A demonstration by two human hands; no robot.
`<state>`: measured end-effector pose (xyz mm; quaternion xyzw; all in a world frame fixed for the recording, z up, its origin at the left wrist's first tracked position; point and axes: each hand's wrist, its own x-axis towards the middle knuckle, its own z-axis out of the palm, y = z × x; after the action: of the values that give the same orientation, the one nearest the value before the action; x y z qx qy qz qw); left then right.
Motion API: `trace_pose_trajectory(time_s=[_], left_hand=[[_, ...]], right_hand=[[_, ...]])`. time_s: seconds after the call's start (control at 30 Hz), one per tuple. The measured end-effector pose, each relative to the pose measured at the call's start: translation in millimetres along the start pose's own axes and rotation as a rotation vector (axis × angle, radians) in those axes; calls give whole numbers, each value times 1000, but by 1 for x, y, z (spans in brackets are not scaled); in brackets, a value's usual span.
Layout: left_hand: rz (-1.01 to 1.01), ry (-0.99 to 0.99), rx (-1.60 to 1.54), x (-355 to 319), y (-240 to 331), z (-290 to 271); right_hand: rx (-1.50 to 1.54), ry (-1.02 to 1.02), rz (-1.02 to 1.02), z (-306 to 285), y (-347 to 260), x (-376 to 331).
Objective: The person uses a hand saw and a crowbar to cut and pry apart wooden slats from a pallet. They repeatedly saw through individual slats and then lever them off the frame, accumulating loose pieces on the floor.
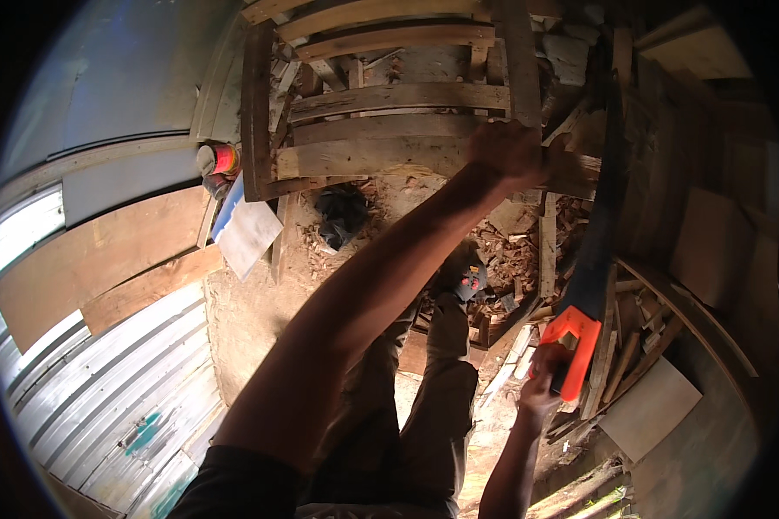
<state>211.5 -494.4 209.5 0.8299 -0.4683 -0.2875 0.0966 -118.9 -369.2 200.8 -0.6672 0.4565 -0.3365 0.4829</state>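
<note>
My right hand (541, 378) is closed round the orange handle (590, 333) of a handsaw. Its long dark blade (593, 233) points away from me, passing close to the end of a wooden board (573, 180) at the right of a slatted wooden frame (407, 97). My left arm reaches across to the frame's near right corner. There my left hand (512, 154) is curled over the wood, its fingers partly smeared. Whether the saw teeth touch the board cannot be made out.
Wood chips and scraps (515, 246) litter the ground by my shoe (466, 275). A black plastic bag (342, 214) lies below the frame. Near the left wall stands a red can (219, 159). Corrugated metal sheet (121, 381) lines the left; loose boards (645, 346) crowd the right.
</note>
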Motion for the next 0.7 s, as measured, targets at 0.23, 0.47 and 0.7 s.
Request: trace_pose_trajectory(time_s=[0.23,0.47,0.7], left_hand=[[77,156,-87,-8,-78,32],[-154,-88,138,-6,-90,24],[-182,39,162,-8,-105,30]], right_hand=[[186,119,276,33,-13,-15],[-3,12,195,40,10,-23],[-19,20,151,63,-17,-22]])
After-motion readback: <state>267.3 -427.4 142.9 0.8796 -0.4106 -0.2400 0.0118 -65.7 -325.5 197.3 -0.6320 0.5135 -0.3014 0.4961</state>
